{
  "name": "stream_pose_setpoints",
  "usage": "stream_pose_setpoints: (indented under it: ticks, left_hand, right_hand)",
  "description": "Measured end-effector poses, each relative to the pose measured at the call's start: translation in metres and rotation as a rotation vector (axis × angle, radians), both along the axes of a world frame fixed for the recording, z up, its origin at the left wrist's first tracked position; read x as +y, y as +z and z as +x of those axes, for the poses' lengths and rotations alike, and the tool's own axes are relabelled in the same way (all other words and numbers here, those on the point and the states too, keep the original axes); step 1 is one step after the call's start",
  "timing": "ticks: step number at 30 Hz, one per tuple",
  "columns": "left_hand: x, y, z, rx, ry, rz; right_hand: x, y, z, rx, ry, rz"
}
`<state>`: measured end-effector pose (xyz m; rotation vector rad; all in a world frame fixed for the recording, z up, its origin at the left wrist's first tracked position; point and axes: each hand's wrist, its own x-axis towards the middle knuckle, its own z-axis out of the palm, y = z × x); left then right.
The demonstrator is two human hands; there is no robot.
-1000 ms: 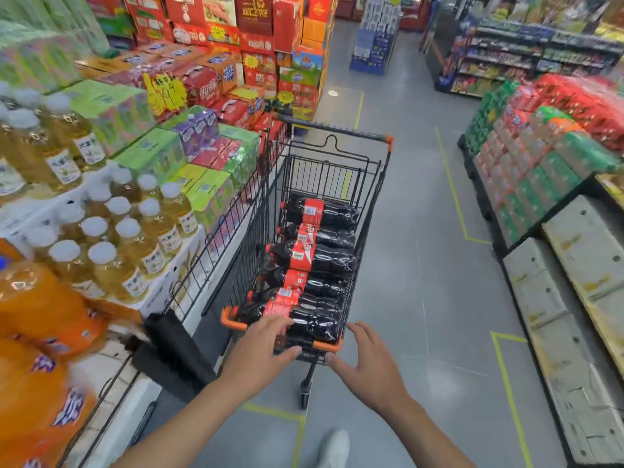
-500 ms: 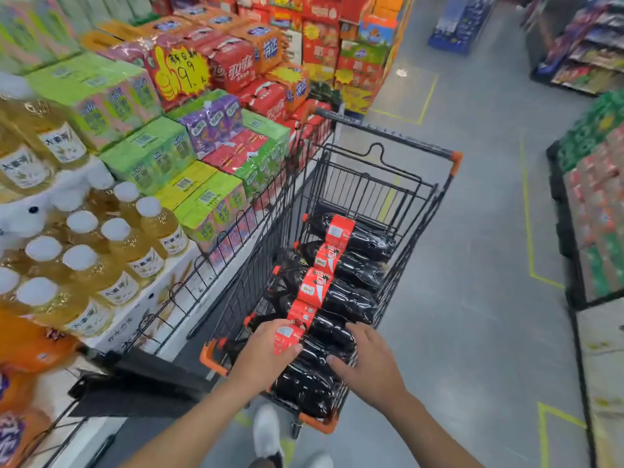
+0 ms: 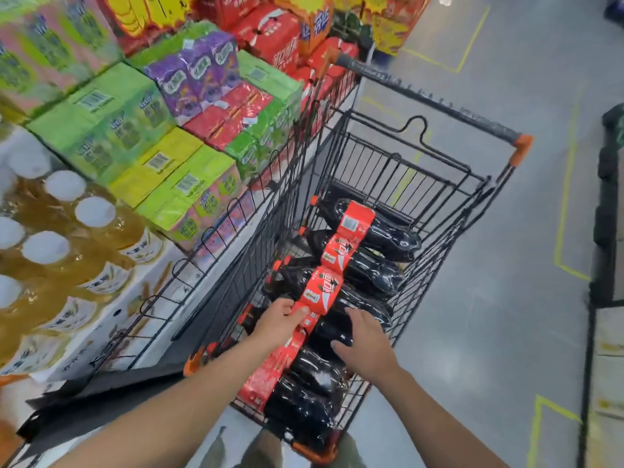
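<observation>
Our left hand [image 3: 277,324] now curls round the cola bottle [image 3: 329,329] at its red label; our right hand [image 3: 363,346] lies spread on its dark body. A second ago both sat at the cart [image 3: 256,251] rim. The bottle lies in the cart among others; we judge a lift is starting.

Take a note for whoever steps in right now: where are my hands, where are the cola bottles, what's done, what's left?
Left hand: fingers and thumb grip a cola bottle at its red label.
Right hand: lies spread on the same bottle's dark body.
Where: that bottle lies in the cart, in a row with the other cola bottles.
Done: both hands are on the bottle.
Left: nothing lifted yet; probably raise it out of the cart.
</observation>
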<state>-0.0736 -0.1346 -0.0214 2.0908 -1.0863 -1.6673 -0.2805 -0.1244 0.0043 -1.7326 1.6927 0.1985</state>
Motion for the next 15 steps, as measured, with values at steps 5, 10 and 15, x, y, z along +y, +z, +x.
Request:
stream_pose_setpoints:
  ticks: [5, 10, 15]
  left_hand:
    - [-0.046, -0.031, -0.001, -0.001, 0.194, 0.069]
    - [-0.075, -0.078, 0.006, -0.014, 0.372, 0.197]
    - [-0.108, -0.079, -0.008, 0.034, 0.466, 0.243]
  right_hand:
    - [-0.040, -0.026, -0.011, 0.113, 0.095, -0.072]
    - [-0.070, -0.054, -0.023, 0.195, 0.164, 0.003]
    - [-0.094, -0.076, -0.027, 0.214, 0.206, 0.065]
